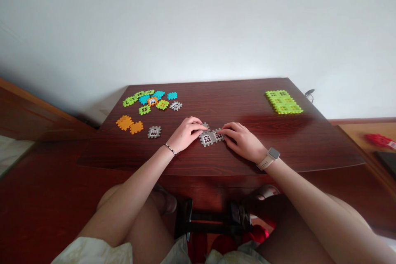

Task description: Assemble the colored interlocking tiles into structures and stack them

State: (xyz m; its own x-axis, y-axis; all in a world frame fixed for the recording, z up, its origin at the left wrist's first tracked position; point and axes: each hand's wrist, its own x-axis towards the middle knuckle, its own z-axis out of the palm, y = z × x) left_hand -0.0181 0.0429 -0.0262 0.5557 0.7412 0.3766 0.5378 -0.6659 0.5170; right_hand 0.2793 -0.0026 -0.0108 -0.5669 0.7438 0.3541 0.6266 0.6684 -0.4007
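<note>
My left hand (185,130) and my right hand (243,142) meet over joined grey plastic window tiles (208,137) on the dark wood desk (256,103). Fingertips of both hands rest on the tiles and seem to grip them. A single grey window tile (154,132) lies left of my left hand. Farther left are orange interlocking tiles (128,124) and a loose cluster of green and teal tiles (145,101). Another grey tile (175,106) lies beside that cluster. Far to the right sits a joined lime-green tile panel (283,102).
A white wall (198,20) rises behind the desk, and a dark cable (309,94) hangs over its far right corner. A red item (379,141) and a dark flat object (386,163) lie on a lower wooden surface to the right.
</note>
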